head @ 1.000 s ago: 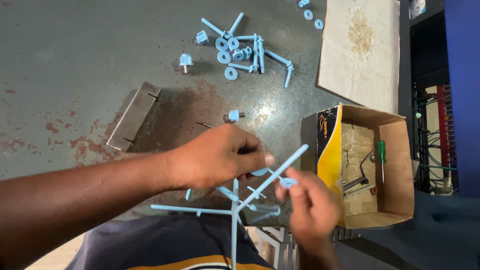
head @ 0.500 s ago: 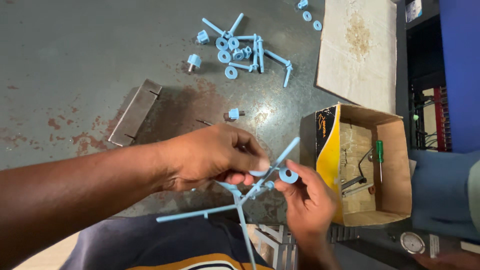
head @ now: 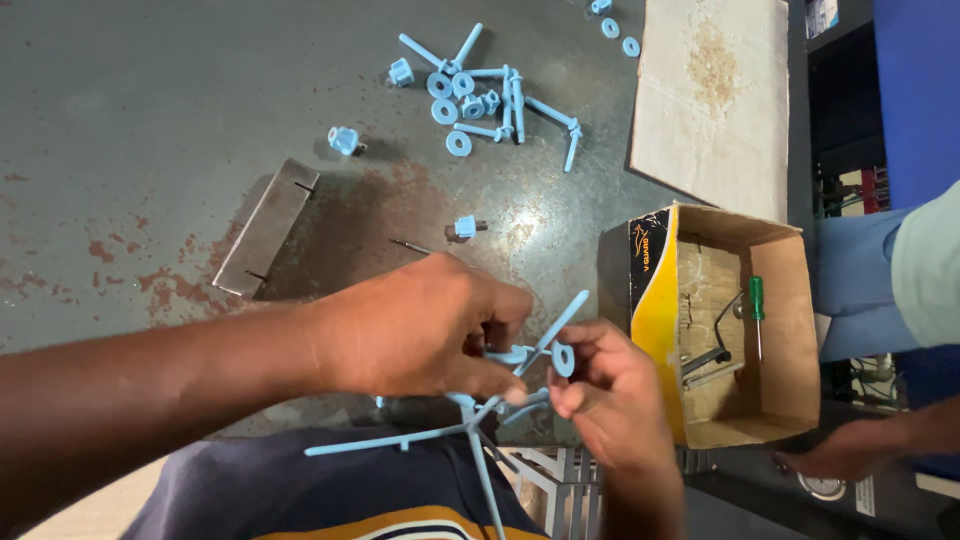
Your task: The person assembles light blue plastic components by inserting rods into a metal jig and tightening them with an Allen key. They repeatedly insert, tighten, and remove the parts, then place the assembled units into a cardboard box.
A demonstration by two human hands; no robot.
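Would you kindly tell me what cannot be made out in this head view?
- How the blue rods join: the left hand covers the joint.
- Whether the washer in the right hand sits on a rod: too small.
- The tools in the box, apart from a green screwdriver: dim.
- The lower rod end: cut off by the bottom edge.

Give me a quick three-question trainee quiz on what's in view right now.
1. True or false: the open cardboard box holds a green-handled screwdriver.
2. What does the right hand pinch? A) a blue washer B) a metal hinge C) a nut
3. Which hand grips the blue rod assembly?

Key: 1 true; 2 A; 3 the left hand.
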